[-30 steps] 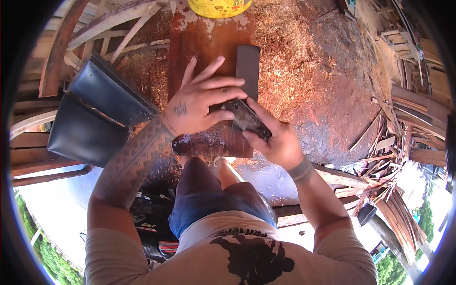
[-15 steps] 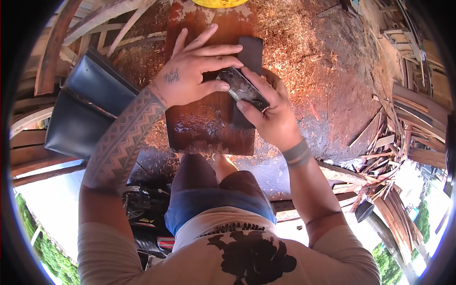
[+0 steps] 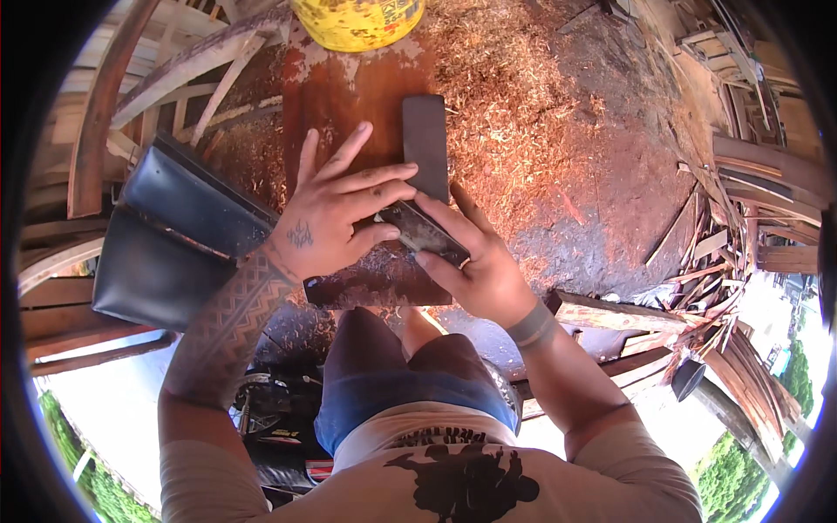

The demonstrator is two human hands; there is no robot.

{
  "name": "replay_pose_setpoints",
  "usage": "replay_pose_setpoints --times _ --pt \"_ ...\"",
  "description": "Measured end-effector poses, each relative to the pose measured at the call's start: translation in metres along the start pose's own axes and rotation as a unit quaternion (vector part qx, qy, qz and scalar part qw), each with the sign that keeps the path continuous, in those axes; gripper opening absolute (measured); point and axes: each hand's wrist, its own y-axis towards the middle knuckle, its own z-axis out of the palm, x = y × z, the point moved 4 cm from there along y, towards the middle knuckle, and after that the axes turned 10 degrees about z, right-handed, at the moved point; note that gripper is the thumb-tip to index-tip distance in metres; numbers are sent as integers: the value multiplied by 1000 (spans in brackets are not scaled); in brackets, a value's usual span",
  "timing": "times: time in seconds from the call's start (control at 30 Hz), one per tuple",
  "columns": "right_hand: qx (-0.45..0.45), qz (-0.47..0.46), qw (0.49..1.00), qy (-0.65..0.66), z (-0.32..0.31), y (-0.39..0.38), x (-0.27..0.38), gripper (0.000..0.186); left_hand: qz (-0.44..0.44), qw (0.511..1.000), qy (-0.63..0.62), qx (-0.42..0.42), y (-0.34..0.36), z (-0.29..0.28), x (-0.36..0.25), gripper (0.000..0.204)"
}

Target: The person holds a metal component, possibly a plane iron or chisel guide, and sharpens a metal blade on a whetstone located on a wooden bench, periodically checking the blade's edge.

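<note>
My right hand [image 3: 490,272] grips a dark, flat metal blade [image 3: 429,230] with a worn, mottled face, the thumb on the near side and fingers along the far side. At the blade's left end, the thumb and fingertips of my left hand [image 3: 331,213] press on it, while its other fingers fan out. The blade lies slantwise over a long grey sharpening stone [image 3: 425,131], whose far part shows beyond my hands. That stone rests lengthwise on a reddish-brown wooden board [image 3: 349,96], wet and dark at its near end. Where blade and stone meet is hidden.
A yellow bucket [image 3: 357,22] stands at the board's far end. Left of the board is a black padded seat [image 3: 166,261]. Wood shavings [image 3: 506,113] cover the ground; scrap wood [image 3: 706,270] is piled at right. My legs are at the board's near end.
Both hands, with the blade, have moved nearer to me along the stone. The whole view has shifted too, so more of the yellow bucket shows.
</note>
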Motion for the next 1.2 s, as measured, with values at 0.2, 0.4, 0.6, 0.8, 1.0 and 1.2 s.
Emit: replay_pose_setpoints --times 0.2,0.4,0.6,0.8,1.0,1.2 --pt "29 115 990 79 -2 19 12 67 -33 999 26 -3 10 -9 14 49" --pt "-23 -17 1000 0 -7 44 14 69 -41 998 54 -6 21 -15 25 48" --pt "-27 -5 1000 -10 -1 0 3 68 -43 998 -26 22 -3 2 -12 49" --pt "-61 -15 998 -5 -1 37 4 71 -25 999 43 12 23 -14 25 48" --pt "-39 -2 999 29 -1 23 6 70 -21 998 49 40 22 -13 12 48" --pt "-18 -6 999 -39 -2 11 10 75 -41 998 4 51 7 -6 0 48"
